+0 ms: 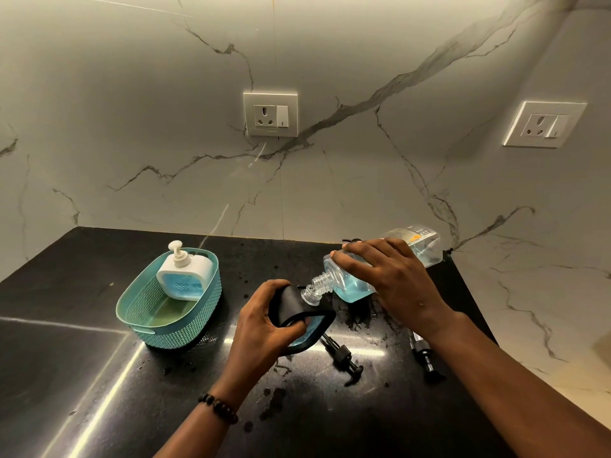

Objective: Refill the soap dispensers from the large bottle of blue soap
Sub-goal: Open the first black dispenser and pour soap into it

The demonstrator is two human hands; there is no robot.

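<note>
Centre frame: I'm gripping black dispenser (299,317) w/ left hand (264,328) fingers; right hand (386,279) is tilting big soap bottle (357,276), long axis slanting down-left, neck touching dispenser's opening.

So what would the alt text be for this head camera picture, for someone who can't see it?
A person's right hand tips a large clear bottle of blue soap, its neck at the opening of a black soap dispenser held in the left hand, over a wet black counter. A white dispenser stands in a teal basket to the left; two pump heads lie nearby.
</note>
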